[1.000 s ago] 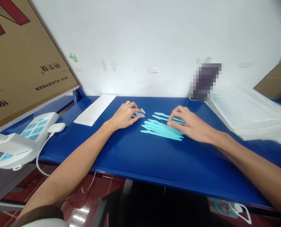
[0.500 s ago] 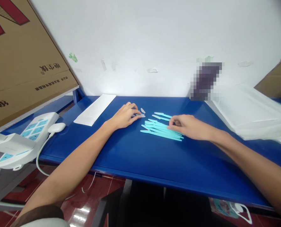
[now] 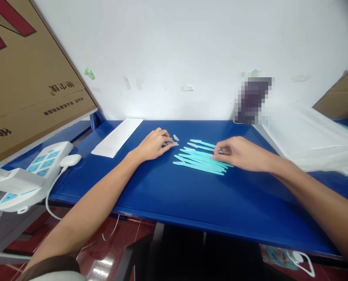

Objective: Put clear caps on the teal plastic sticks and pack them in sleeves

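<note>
Several slim turquoise plastic sticks [image 3: 197,160] lie side by side on the blue table [image 3: 191,195]. My right hand [image 3: 238,153] rests at their right end, fingers curled, thumb and forefinger pinched on the end of one stick. My left hand [image 3: 154,143] lies palm down to the left of the sticks, its fingertips pressed on small clear plastic caps [image 3: 174,140]. A few more of those caps lie just beyond its fingers.
A white paper sleeve [image 3: 118,136] lies at the back left. A white and blue power strip [image 3: 30,175] with a plug sits at the left edge. A tilted cardboard box [image 3: 27,78] stands left; clear plastic bags [image 3: 308,136] lie right. A wall is behind.
My right hand has drawn back from lying flat over the sticks and closed into a pinch on one stick's end. My left hand stays on the caps.
</note>
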Available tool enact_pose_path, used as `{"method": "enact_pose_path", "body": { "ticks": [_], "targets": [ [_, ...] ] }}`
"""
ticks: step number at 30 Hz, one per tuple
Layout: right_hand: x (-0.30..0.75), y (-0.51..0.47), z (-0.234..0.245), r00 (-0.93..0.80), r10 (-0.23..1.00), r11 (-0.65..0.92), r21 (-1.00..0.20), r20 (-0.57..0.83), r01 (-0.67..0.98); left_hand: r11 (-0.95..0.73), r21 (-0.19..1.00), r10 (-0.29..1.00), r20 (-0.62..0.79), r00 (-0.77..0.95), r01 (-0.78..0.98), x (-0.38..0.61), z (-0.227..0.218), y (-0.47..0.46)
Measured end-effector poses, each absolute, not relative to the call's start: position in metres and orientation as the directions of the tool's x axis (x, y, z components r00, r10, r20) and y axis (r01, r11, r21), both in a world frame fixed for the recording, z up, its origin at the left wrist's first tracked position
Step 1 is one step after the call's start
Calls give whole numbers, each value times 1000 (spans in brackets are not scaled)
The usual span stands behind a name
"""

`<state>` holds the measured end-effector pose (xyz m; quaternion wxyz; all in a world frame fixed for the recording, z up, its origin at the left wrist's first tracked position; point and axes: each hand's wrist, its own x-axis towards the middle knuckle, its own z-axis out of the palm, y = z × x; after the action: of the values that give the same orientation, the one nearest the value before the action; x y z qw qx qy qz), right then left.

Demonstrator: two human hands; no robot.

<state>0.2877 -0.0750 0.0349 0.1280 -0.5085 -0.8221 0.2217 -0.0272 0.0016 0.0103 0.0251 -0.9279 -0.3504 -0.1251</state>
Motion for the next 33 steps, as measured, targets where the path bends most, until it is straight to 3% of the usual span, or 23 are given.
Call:
{"method": "enact_pose_path", "body": {
  "ticks": [12,15,19,21,28,31,33],
  "targets": [
    [286,-82,38,-514,830,376,-464,-216,802,-757,116,648,256,717,643,-25,9,1],
    [287,-81,37,-528,836,426,-431,-148,795,-762,114,642,263,720,638,-27,6,3],
    [289,-76,34,-496,859,499,-432,128,752,-765,110,638,264,723,635,-29,4,5],
    [289,-75,33,-431,877,477,-485,211,733,-763,106,640,263,722,637,-29,4,5],
    [282,-72,24,-280,935,344,-754,218,560,-754,101,646,295,704,650,-25,5,3],
    [282,-68,16,-242,946,312,-800,214,512,-736,202,671,338,660,646,-20,5,-1],
    [282,-67,13,-236,943,326,-777,233,538,-689,401,725,396,564,604,-15,5,-5]
  ]
}}
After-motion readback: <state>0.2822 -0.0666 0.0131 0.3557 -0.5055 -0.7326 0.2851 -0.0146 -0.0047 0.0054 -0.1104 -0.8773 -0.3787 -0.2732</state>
